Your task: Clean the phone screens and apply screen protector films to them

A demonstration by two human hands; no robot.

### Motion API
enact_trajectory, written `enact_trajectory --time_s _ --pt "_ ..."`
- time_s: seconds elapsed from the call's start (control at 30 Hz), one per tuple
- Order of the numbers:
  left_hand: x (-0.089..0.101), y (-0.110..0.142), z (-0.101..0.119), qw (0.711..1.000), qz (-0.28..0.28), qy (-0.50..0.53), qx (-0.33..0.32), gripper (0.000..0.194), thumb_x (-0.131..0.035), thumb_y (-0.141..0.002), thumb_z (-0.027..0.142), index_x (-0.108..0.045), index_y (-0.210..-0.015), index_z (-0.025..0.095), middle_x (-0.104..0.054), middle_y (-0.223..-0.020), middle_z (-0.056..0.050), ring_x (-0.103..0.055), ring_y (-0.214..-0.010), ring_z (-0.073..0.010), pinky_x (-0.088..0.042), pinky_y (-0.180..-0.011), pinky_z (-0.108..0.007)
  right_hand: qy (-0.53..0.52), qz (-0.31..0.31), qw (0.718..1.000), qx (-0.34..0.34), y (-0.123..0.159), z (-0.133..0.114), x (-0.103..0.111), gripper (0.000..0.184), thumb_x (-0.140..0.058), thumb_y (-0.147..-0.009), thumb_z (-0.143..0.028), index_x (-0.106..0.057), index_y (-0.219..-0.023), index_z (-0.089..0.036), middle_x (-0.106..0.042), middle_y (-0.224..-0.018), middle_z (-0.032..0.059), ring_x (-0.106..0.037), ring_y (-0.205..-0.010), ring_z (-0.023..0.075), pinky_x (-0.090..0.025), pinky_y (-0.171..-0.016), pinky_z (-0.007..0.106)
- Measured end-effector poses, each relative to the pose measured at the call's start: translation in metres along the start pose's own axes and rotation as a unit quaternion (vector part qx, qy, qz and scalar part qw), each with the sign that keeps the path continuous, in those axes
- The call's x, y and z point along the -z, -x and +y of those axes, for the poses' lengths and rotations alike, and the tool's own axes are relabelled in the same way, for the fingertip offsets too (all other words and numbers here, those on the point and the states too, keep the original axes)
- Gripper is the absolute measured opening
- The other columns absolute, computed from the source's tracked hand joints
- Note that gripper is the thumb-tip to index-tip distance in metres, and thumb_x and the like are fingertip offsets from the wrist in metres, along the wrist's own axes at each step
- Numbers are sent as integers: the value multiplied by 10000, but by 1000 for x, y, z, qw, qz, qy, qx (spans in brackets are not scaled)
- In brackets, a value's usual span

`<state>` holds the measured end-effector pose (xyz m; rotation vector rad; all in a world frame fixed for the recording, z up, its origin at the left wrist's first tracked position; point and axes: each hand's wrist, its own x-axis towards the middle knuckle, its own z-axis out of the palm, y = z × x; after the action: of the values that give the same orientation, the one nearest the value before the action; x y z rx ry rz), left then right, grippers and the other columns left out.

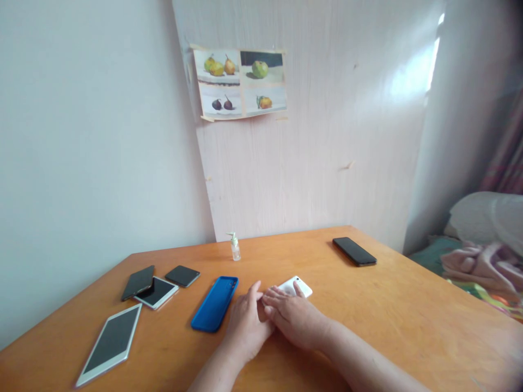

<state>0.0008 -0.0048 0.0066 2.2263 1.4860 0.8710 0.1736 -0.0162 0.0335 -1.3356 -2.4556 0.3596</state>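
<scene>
A white smartphone (301, 284) lies back up on the table in front of me, its camera end showing at the right. My right hand (292, 316) rests over its near left part, fingers stretched out and lying flat. Close beside it, my left hand (247, 324) is at the phone's left end, fingers extended and partly hidden; the two hands meet or overlap there. Whether the left fingers touch the phone is not visible. Just left of my hands lies a blue phone case (215, 305), hollow side up.
A small clear pump bottle (236, 249) stands toward the back. A black phone (354, 251) lies at the back right. On the left are a white tablet (110, 340), a white phone (157, 293) under a dark one (138, 282), and another dark phone (182, 275).
</scene>
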Motion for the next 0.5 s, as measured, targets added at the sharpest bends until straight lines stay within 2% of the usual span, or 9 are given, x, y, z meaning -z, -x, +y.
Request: enact_trajectory --time_s 0.07,0.23,0.3,0.37,0.5 --pt "0 0 -1 1000 0 -2 0 707 -599 -751 343 -377 -1387 132 -652 -1215 -134 -572 -1144 -281 -417 -980 -397 -5 -9 1000 -10 -1 0 -1 470 -206 -1005 -409 -481 -1371 -301 -464 -1469 73 -330 -1401 271 -71 -1102 671" --pt "0 1 0 1000 4 -23 10 733 -618 -688 268 -402 -1379 159 -642 -1238 -98 -555 -1161 -271 -388 -1013 -384 45 17 981 -189 -8 25 2 491 -236 -990 -418 -461 -1401 -272 -412 -1503 78 -243 -1434 321 -13 -1053 750" --pt "0 1 1 1000 4 -24 11 740 -620 -682 265 -404 -1381 156 -644 -1235 -96 -553 -1164 -271 -385 -1016 -379 59 25 976 -210 -7 27 2 496 -261 -982 -412 -457 -1405 -241 -400 -1507 103 -250 -1432 318 -2 -1064 737" --pt "1 1 2 1000 1 -19 12 728 -618 -700 289 -405 -1382 151 -643 -1239 -103 -552 -1166 -276 -387 -1012 -383 58 17 984 -168 -3 19 -1 493 -277 -979 -406 -454 -1405 -231 -403 -1503 120 -285 -1420 304 -9 -1087 708" --pt "2 1 2 1000 -15 0 5 711 -598 -742 314 -384 -1401 158 -642 -1250 -110 -560 -1158 -273 -395 -1001 -384 26 -7 1000 -9 5 -2 -4 471 -224 -1000 -397 -446 -1397 -280 -443 -1484 82 -333 -1401 255 -53 -1125 650"
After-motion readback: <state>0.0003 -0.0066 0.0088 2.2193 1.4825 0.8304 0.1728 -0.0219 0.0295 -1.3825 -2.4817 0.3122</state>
